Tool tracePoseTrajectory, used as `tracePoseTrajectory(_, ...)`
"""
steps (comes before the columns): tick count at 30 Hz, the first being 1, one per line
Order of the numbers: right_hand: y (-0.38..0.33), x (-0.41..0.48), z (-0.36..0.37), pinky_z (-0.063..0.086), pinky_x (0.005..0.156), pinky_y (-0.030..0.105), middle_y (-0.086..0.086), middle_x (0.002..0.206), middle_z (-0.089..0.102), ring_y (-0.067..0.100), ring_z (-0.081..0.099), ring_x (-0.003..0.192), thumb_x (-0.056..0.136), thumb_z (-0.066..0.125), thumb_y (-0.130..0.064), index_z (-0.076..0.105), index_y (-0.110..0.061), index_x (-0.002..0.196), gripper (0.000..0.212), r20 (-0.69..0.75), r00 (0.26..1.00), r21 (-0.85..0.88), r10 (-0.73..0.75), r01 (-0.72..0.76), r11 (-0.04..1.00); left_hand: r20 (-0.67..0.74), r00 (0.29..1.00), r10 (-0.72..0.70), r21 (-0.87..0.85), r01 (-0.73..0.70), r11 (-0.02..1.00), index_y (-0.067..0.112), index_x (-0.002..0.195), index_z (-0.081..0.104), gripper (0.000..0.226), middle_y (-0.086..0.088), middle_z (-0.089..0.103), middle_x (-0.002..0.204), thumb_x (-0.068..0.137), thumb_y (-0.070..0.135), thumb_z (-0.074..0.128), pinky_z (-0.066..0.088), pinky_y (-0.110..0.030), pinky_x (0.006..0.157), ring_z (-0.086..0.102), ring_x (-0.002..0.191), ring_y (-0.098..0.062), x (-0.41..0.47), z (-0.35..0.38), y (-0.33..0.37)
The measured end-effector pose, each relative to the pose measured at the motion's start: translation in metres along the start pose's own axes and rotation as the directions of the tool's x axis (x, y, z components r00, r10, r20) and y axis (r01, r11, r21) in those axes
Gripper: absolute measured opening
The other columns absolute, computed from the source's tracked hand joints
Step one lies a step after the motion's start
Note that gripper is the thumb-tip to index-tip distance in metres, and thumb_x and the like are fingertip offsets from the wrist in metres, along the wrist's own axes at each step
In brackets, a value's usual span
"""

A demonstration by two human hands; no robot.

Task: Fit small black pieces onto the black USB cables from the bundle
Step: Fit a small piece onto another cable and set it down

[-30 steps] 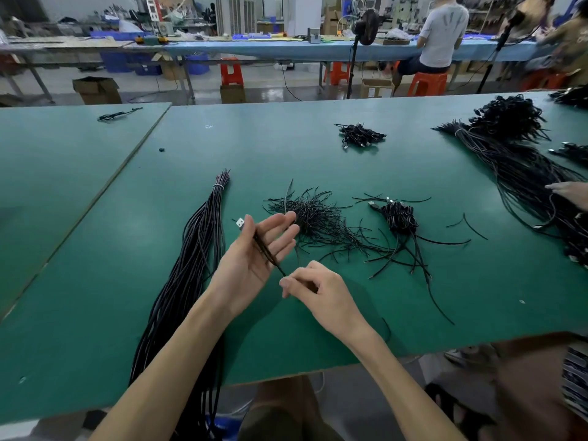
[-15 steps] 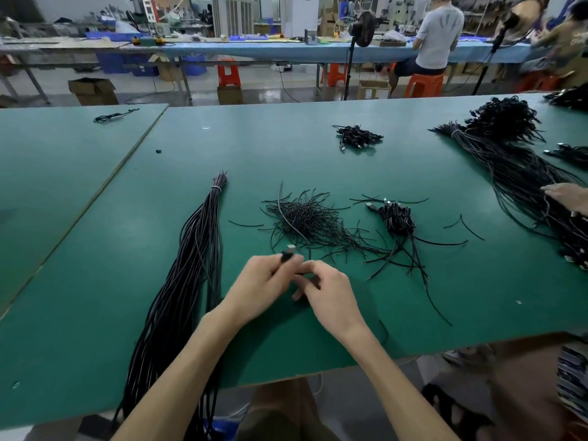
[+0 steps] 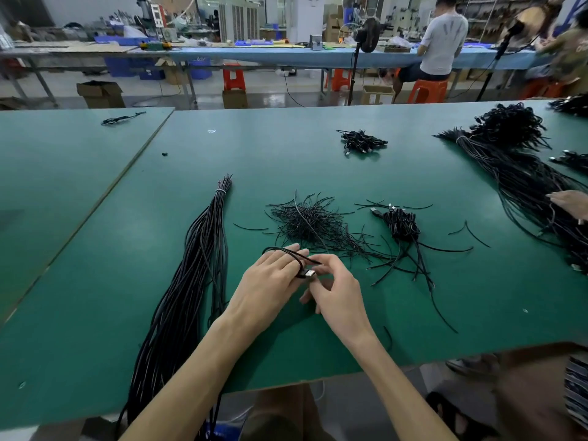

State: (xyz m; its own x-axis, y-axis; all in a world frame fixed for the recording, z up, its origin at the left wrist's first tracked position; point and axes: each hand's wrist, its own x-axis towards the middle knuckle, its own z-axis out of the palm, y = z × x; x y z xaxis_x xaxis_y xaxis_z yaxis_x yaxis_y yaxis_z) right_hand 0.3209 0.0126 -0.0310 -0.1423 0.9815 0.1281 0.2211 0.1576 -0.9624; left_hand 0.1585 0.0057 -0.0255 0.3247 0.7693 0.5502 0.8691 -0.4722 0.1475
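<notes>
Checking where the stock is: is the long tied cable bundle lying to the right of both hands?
No, the cable bundle lies on the table to the left of the left hand.

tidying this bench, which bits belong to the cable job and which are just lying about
In use: left hand, right hand, USB cable they hold, long cable bundle, pile of thin black pieces.
Lying about: stray cable far left, small coiled heap far back, loose black bit.

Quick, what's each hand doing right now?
Left hand: fingers fairly straight, USB cable looped over them; whether the thumb grips it cannot be told.
Right hand: closed, pinching that USB cable.
</notes>
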Motion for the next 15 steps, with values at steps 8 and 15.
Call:
tracePoseTrajectory(8,-0.001,-0.001,-0.002,0.046,0.048,0.025,-0.002,0.086,0.078,0.02,0.074,0.062,0.104,0.06,-0.02,0.066,-0.02,0.105,0.006,0.086,0.996,0.057,-0.02,0.015,0.998,-0.042,0.984,-0.172,-0.129,0.165,0.978,0.003,0.125,0.071,0.031,-0.002,0.062,0.143,0.102,0.022,0.061,0.03,-0.035,0.123,0.039,0.148,-0.016,0.002,0.0,-0.003)
tracePoseTrajectory(15,0.001,0.001,-0.006,0.044,0.054,0.021,0.006,0.084,0.076,0.021,0.072,0.066,0.105,0.059,-0.019,0.072,-0.015,0.101,0.015,0.202,0.978,0.073,-0.05,0.036,0.997,0.166,0.928,-0.333,-0.6,0.363,0.713,0.01,0.117,0.075,0.035,0.005,0.066,0.136,0.104,0.032,0.052,0.028,-0.029,0.124,0.045,0.141,0.0,0.002,0.007,-0.007)
